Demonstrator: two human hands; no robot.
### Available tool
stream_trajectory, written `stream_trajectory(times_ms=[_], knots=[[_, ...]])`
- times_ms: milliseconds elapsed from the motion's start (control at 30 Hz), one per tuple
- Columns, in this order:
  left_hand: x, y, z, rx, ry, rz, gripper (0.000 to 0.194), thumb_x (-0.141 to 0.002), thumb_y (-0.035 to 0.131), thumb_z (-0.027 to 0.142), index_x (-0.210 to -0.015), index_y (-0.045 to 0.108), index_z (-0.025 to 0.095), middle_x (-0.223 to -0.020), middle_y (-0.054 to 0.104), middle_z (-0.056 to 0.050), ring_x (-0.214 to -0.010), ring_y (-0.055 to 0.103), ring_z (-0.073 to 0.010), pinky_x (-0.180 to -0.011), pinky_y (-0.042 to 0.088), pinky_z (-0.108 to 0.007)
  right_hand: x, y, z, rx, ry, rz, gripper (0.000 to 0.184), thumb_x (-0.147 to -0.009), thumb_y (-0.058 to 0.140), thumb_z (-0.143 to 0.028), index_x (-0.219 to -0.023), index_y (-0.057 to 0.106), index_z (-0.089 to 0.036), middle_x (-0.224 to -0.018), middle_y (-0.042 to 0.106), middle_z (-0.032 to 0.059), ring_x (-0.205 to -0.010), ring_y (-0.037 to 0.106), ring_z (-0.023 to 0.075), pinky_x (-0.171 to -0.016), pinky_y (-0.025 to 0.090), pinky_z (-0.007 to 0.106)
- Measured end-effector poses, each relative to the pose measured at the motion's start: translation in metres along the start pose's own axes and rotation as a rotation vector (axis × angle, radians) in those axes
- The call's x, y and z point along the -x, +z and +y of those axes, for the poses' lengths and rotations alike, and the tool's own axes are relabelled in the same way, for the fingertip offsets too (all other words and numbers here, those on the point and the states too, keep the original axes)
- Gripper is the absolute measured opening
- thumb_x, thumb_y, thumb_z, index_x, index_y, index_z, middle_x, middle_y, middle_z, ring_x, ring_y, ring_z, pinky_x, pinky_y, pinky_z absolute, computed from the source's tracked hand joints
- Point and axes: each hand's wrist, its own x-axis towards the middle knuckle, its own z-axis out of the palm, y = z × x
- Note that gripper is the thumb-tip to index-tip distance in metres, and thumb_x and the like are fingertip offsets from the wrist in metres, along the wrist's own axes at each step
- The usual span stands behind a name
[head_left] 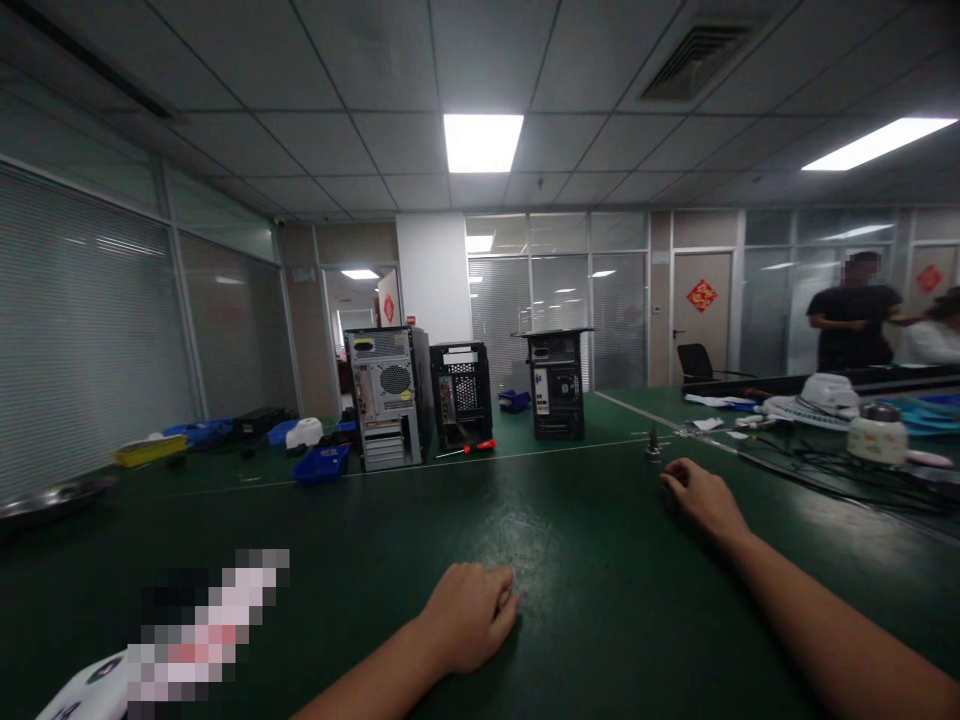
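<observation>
My left hand (472,615) rests loosely curled on the green tabletop (360,560), with nothing seen in its fingers. Farther out and to the right, my right hand (703,498) reaches across the table, its thumb and fingers bent down and close together. Whatever those fingertips may hold is hidden. Just beyond them stands a small metal piece (653,450), narrow at the top and wider at its base; a gap shows between it and the hand. The piece is too small to name surely.
Three computer cases (388,400) stand at the back, with a red-handled screwdriver (478,446) before them. Blue bins (321,464) sit left. Black cables (810,475) and a white cap (825,400) lie right. A partly blurred white object (86,690) is near left. People (853,315) are far right.
</observation>
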Motion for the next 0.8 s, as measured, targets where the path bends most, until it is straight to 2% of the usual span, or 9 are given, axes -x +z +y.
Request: stream_trajectory(times_ms=[400, 533, 800], knots=[[0.0011, -0.0033, 0.002, -0.023, -0.003, -0.018, 0.027, -0.096, 0.04, 0.04, -0.082, 0.056, 0.024, -0.075, 0.066, -0.003, -0.069, 0.063, -0.0234, -0.062, 0.039, -0.031, 0.0003, -0.0103, 0.0044, -0.133, 0.1, -0.097, 0.042, -0.078, 0.058, -0.058, -0.099, 0.073, -0.025, -0.099, 0.075, 0.0057, -0.092, 0.069, 0.0259, -0.077, 0.049, 0.035], [0.001, -0.0043, 0.0024, -0.019, 0.004, -0.023, 0.027, -0.096, 0.04, 0.039, -0.082, 0.057, 0.023, -0.075, 0.066, -0.003, -0.069, 0.063, -0.0226, -0.062, 0.039, -0.03, 0.0014, -0.0086, 0.0042, -0.178, 0.12, -0.091, 0.044, -0.073, 0.062, -0.059, -0.097, 0.073, -0.023, -0.098, 0.075, 0.0064, -0.089, 0.069, 0.026, -0.075, 0.049, 0.034], [0.0011, -0.0078, 0.005, -0.006, -0.009, -0.044, 0.027, -0.096, 0.041, 0.039, -0.082, 0.057, 0.022, -0.074, 0.065, -0.004, -0.071, 0.064, -0.0232, -0.064, 0.04, -0.031, 0.0014, -0.0054, 0.0083, -0.23, 0.115, -0.079, 0.045, -0.076, 0.059, -0.058, -0.098, 0.072, -0.02, -0.096, 0.076, 0.0084, -0.085, 0.069, 0.0259, -0.07, 0.049, 0.034]])
